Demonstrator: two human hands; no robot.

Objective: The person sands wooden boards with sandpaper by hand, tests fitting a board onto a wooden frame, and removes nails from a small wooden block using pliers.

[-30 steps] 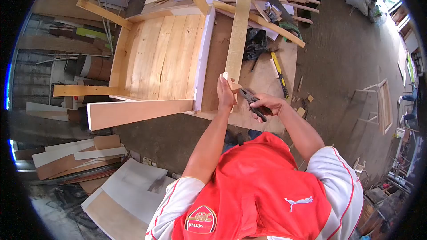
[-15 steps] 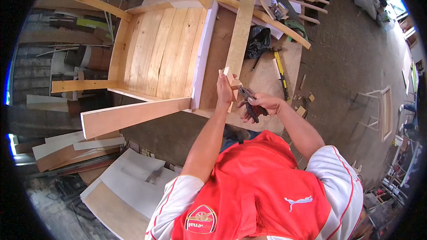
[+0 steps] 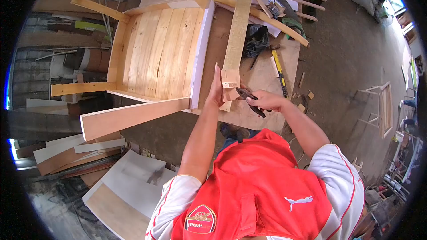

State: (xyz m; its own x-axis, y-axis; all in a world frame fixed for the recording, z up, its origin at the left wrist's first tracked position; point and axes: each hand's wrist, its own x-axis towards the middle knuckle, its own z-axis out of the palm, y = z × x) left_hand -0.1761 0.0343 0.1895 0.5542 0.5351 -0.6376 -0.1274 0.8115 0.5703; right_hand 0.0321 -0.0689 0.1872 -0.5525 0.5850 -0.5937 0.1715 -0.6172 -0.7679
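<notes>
My left hand is closed round a small light wooden block, which has a notched or stepped face turned toward me. In my right hand is a pair of dark pliers, its handles in my fingers. The jaws of the pliers lie close beside the block's right edge; whether they touch it I cannot tell. Under both hands runs a long pale board, lying across the plywood worktop. Part of the left hand's fingers is hidden behind the block.
Left of my hands lies an upturned wooden table frame with legs sticking out, one leg toward me. On the worktop are a yellow-and-black tool, a black plastic bag, a handsaw and wood strips. A wooden frame stands right.
The block in my left hand has turned so its broad notched face shows. The pliers have shifted slightly and are more level, with their jaws lower beside the block.
</notes>
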